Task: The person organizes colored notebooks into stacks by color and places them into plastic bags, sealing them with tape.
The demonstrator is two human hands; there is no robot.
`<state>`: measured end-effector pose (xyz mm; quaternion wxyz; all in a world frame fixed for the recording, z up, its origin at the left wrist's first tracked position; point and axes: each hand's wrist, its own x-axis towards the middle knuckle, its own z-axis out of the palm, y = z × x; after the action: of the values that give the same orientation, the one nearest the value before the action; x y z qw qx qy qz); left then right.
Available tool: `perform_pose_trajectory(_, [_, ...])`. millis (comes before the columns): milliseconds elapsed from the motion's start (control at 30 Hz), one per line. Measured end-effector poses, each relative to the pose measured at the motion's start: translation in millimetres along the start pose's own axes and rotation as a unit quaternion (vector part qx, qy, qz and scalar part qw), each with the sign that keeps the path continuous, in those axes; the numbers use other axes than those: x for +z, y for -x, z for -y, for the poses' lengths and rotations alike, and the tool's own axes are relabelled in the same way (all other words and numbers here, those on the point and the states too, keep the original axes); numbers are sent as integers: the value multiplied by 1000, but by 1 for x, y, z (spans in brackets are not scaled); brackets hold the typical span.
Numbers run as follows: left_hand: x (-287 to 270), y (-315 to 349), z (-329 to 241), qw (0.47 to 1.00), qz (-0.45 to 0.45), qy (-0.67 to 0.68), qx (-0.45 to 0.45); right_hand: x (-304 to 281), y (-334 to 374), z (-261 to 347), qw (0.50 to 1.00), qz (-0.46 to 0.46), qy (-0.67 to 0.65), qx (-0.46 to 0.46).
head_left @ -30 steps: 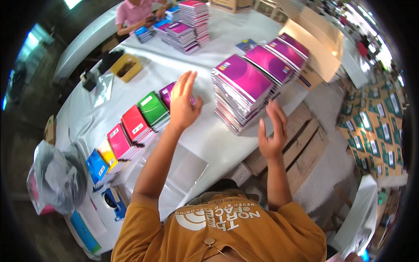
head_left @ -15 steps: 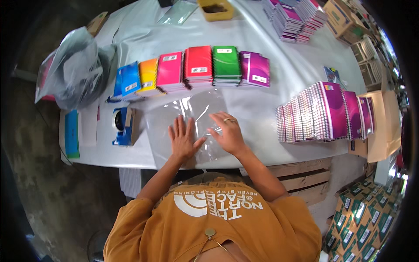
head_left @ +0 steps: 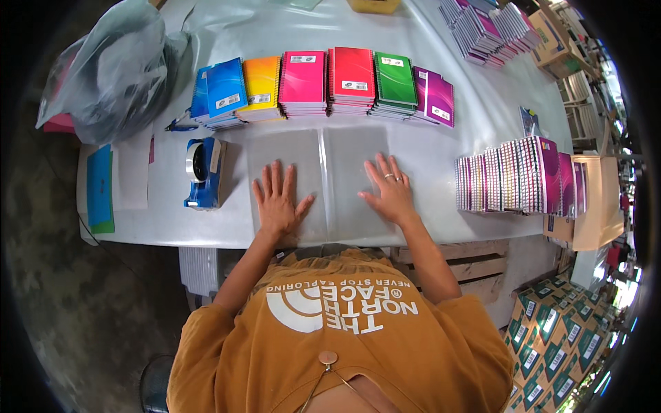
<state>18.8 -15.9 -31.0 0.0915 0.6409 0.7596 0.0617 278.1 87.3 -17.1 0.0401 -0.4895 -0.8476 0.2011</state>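
A clear plastic sheet [head_left: 337,162] lies flat on the table at its near edge, with a pale crease running down its middle. My left hand [head_left: 279,206] rests palm down on its left half, fingers spread. On the right half my right hand [head_left: 392,193] also lies flat, fingers apart, a ring on one finger. Neither hand holds anything. Just beyond the sheet stands a row of spiral notebook stacks: blue [head_left: 226,86], yellow [head_left: 261,82], pink [head_left: 303,79], red [head_left: 352,72], green [head_left: 395,82] and purple [head_left: 437,100].
Left of the sheet sits a blue tape dispenser [head_left: 204,172]. A grey plastic bag [head_left: 120,89] stands at the far left, near blue and green sheets [head_left: 100,186]. Purple notebooks [head_left: 509,175] stand in a row at right, beside an open cardboard box [head_left: 595,206]. More stacks [head_left: 475,31] are far right.
My right hand has moved right and flattened onto the sheet, away from my left. The sheet looks smoother, with fewer wrinkles. The whole view has shifted slightly.
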Motion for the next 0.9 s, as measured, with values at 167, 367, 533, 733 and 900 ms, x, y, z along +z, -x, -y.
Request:
perform_pose_trajectory(167, [-1, -1, 6, 999, -5, 34, 0, -3, 3, -6, 993, -104, 44, 39])
perform_pose_trajectory(367, [-51, -37, -31, 986, -63, 127, 86, -86, -113, -111, 828, -453, 11, 329])
perform_pose_trajectory(533, [-77, -97, -77, 963, -98, 137, 210, -129, -143, -126, 875, -319, -140, 336])
perform_pose_trajectory(733, [-52, -212, -150, 915, -199, 91, 338, -156, -101, -117, 683, -460, -555, 117])
perform_pose_trajectory(900, [-22, -233, -155, 927, -149, -48, 341, -163, -30, -79, 625, -393, -666, 106])
